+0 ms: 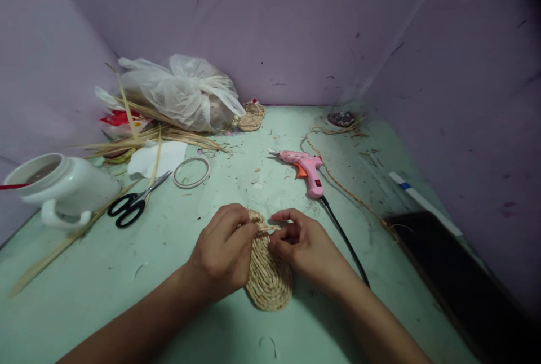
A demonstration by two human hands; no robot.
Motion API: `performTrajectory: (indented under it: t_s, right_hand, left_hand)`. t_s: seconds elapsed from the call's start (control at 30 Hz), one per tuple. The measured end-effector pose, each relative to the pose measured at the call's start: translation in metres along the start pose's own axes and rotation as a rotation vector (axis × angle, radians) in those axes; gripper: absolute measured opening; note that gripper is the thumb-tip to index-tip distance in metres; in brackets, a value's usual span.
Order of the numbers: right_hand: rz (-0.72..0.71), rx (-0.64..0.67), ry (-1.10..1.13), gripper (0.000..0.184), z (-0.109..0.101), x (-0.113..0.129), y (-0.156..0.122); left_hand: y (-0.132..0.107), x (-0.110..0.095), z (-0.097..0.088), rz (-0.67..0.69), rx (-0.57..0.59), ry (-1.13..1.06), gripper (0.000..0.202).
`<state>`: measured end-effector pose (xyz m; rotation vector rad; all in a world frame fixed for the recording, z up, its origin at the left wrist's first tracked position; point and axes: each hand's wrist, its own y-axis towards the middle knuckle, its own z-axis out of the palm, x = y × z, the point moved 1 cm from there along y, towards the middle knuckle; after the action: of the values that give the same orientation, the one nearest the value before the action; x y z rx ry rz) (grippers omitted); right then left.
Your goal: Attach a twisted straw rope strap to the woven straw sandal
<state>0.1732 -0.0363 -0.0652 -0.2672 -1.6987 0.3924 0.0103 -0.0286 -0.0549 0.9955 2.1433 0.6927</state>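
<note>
An oval sole of coiled, braided straw (270, 282) lies in front of me, its narrow end pointing away. My left hand (224, 245) is closed on the left edge of that narrow end, thumb on top. From the other side, my right hand (304, 245) curls in, thumb and fingers around a short straw strand (273, 228) that crosses the sole's upper part. The index finger sticks out above it. Just beyond the hands lies a pink glue gun (310, 169), nozzle to the left.
Black-handled scissors (133, 203), a ring-shaped roll (191, 173) and a white mug (80, 189) stand or lie at left. Dry straw (169, 136) and a plastic bag (181, 93) are behind. A braided cord (346, 190) runs toward a dark flat slab (448, 279) at right.
</note>
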Motion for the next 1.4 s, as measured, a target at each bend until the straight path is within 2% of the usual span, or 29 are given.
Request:
performTrajectory:
  t_s: [0.07, 0.17, 0.27, 0.37, 0.5, 0.57, 0.6, 0.67, 0.73, 0.8, 0.87, 1.0, 1.03, 1.1, 1.2, 1.4]
  right_hand:
    - [0.079, 0.057, 0.175, 0.041, 0.0, 0.003, 0.0]
    - [0.103, 0.077, 0.295, 0.046, 0.0, 0.01, -0.002]
    - [0.059, 0.021, 0.269, 0.041, 0.0, 0.013, -0.004]
    - [0.045, -0.025, 0.246, 0.036, -0.002, 0.011, -0.002]
    - [0.06, -0.057, 0.261, 0.032, -0.008, 0.008, 0.004]
    - [0.069, -0.051, 0.284, 0.03, -0.009, 0.008, 0.005]
    - [0.074, -0.049, 0.299, 0.03, -0.01, 0.008, 0.006]
    - [0.081, -0.056, 0.354, 0.03, -0.012, 0.009, 0.006]
    - [0.085, -0.072, 0.421, 0.031, -0.015, 0.011, 0.005]
    - [0.087, -0.087, 0.484, 0.034, -0.017, 0.013, 0.004]
    - [0.071, -0.102, 0.533, 0.04, -0.017, 0.014, 0.002]
    - [0.087, -0.07, 0.598, 0.046, -0.007, 0.015, -0.002]
    - [0.104, -0.04, 0.599, 0.045, -0.003, 0.014, -0.003]
    - [0.122, 0.0, 0.596, 0.042, 0.002, 0.013, -0.004]
    - [0.115, -0.01, 0.597, 0.041, 0.004, 0.012, -0.003]
    - [0.151, 0.007, 0.524, 0.044, 0.001, 0.012, 0.0]
  left_hand:
    - [0.0, 0.001, -0.002, -0.023, 0.0, 0.001, 0.025]
    - [-0.001, 0.001, -0.004, -0.082, -0.018, -0.028, 0.025]
    - [0.0, -0.002, -0.008, -0.133, -0.045, -0.076, 0.024]
    - [0.005, -0.008, -0.015, -0.128, -0.097, -0.06, 0.022]
    - [0.01, -0.014, -0.026, -0.052, -0.014, -0.119, 0.022]
    - [0.009, -0.013, -0.027, -0.091, -0.011, -0.154, 0.024]
    - [0.008, -0.01, -0.027, -0.167, -0.045, -0.163, 0.024]
    - [0.005, -0.002, -0.024, -0.423, -0.193, -0.222, 0.022]
    - [0.001, 0.008, -0.021, -0.721, -0.398, -0.413, 0.017]
    - [0.0, 0.013, -0.016, -0.956, -0.522, -0.679, 0.015]
    - [0.001, 0.011, -0.01, -1.108, -0.465, -0.911, 0.021]
    - [0.004, -0.007, 0.002, -1.239, -0.095, -1.202, 0.03]
    - [0.003, -0.011, 0.005, -1.25, -0.047, -1.236, 0.028]
    - [0.0, -0.015, 0.01, -1.273, -0.027, -1.245, 0.025]
    - [-0.006, -0.015, 0.015, -1.31, -0.05, -1.214, 0.025]
    - [-0.004, -0.015, 0.015, -1.39, -0.038, -1.178, 0.02]
